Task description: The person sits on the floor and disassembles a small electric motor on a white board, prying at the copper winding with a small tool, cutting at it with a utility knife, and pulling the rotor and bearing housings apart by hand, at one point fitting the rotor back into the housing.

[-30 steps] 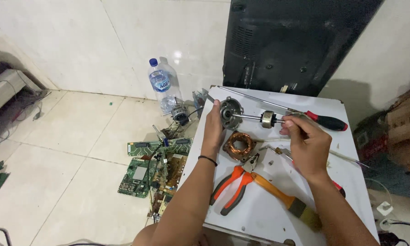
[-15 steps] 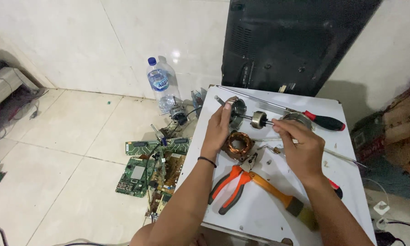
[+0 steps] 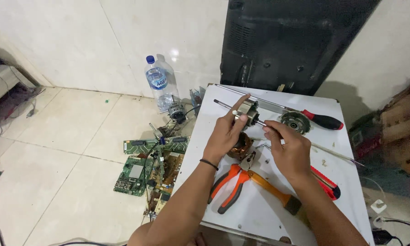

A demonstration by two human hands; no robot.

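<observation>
- Metal rotor (image 3: pixel 247 112) with its shaft has been lifted off the white bench (image 3: pixel 269 209) since a second ago
- Left hand (image 3: pixel 228 132) fingers are closed round the rotor body
- Right hand (image 3: pixel 289 148) fingers are pinched on the shaft end
- Copper winding (image 3: pixel 239 151) is left below, orange pliers (image 3: pixel 230 184) nearby

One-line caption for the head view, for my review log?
Both hands, left hand and right hand, hold a motor rotor on its shaft above a white table, with pliers and a screwdriver nearby.
</observation>
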